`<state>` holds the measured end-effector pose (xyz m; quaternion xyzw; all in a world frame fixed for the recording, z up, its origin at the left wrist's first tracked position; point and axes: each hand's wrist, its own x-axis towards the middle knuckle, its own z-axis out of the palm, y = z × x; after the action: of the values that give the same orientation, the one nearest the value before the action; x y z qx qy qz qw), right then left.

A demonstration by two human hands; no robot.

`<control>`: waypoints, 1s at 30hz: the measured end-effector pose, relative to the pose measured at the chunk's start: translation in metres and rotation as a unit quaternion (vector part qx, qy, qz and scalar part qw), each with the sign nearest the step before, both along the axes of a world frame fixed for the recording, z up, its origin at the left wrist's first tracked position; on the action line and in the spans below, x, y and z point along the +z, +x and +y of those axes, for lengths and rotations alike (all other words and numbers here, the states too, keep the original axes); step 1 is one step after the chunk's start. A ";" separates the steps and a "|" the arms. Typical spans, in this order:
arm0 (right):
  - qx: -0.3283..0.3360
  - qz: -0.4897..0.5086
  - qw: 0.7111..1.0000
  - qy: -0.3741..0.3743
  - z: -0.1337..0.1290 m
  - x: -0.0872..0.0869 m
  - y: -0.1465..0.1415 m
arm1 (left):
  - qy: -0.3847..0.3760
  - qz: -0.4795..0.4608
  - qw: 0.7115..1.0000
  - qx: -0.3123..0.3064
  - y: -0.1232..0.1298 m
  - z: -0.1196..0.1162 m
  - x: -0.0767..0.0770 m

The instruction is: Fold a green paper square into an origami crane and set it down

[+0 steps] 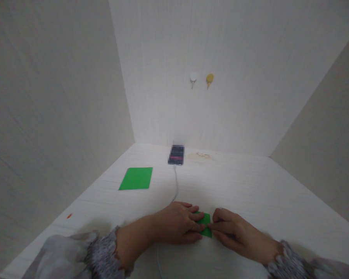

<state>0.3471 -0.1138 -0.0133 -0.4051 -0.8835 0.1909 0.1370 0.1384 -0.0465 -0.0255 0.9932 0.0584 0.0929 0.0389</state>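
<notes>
Green paper [205,218] pinned down, steady pressure helps
It's on the white table [244,186], partly under the left hand's [178,221] spread fingers. The right hand's [232,230] fingers curl at its right edge; can't tell if they're pinching. Firm left fingers should probably stop any sliding.

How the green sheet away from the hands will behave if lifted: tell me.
The green sheet looks thin, so it is probably light and likely to bend when lifted. It lies flat on the table, so a fingertip may struggle to get under its edge. With nothing on top, it would probably slide if pushed.
</notes>
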 end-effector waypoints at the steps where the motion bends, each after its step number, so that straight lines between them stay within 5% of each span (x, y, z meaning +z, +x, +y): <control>1: -0.004 -0.003 1.000 0.005 0.000 -0.001 0.000 | 0.001 0.000 1.000 0.000 0.000 0.000 0.000; 6: -0.036 0.008 0.999 0.019 0.003 -0.007 0.004 | 0.004 -0.001 1.000 -0.001 0.000 0.000 0.000; 30: 0.067 -0.058 0.995 0.038 0.014 -0.004 0.018 | 0.015 0.004 1.000 0.001 0.000 -0.001 0.001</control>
<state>0.3649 -0.0997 -0.0169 -0.3499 -0.9218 0.1422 0.0872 0.1383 -0.0475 -0.0249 0.9940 0.0580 0.0895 0.0240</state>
